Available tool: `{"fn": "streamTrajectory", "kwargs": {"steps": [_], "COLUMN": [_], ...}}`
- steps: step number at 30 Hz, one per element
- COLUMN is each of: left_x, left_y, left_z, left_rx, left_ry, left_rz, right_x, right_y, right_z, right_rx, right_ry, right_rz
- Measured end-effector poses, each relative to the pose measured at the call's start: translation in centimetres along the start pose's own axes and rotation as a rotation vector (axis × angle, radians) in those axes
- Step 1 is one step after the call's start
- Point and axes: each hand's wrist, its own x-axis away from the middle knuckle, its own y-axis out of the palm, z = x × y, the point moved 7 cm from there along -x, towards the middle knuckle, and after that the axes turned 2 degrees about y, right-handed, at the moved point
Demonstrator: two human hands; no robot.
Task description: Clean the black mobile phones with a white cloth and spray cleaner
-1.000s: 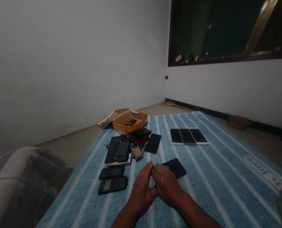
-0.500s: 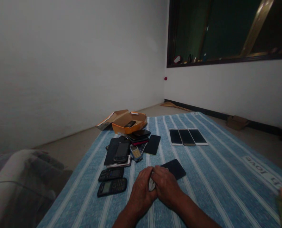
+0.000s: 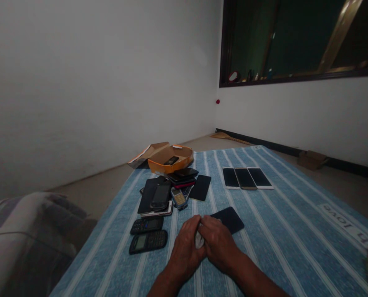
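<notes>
Low over the near part of the striped cloth, my left hand (image 3: 188,241) and my right hand (image 3: 216,239) are pressed together with curled fingers. Between them shows a crumpled whitish wad (image 3: 199,240), and both hands are closed on it. Whether it is cloth or tissue I cannot tell. Just beyond my right hand lies a dark smartphone (image 3: 229,219), its near-left end hidden by the fingers. To the left of my left hand, a black keypad phone (image 3: 148,241) lies in front of another keypad phone (image 3: 146,225).
Three smartphones (image 3: 245,178) lie side by side at the right. Several phones (image 3: 162,194) are piled left of centre, in front of an open orange box (image 3: 170,166) holding a small phone. A blue striped cloth (image 3: 283,243) covers the surface. Grey fabric (image 3: 32,239) bulges at the left.
The view has shifted slightly, so everything sits a little further right. My hands stay pressed together around the whitish wad.
</notes>
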Motion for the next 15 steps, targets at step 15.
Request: {"fn": "streamTrajectory", "kwargs": {"steps": [15], "left_x": [0.05], "left_y": [0.19], "left_z": [-0.30], "left_rx": [-0.015], "left_ry": [0.005], "left_rz": [0.018], "right_x": [-0.38], "right_y": [0.06], "right_z": [0.05], "right_rx": [0.030], "right_ry": [0.005], "right_rz": [0.007]}}
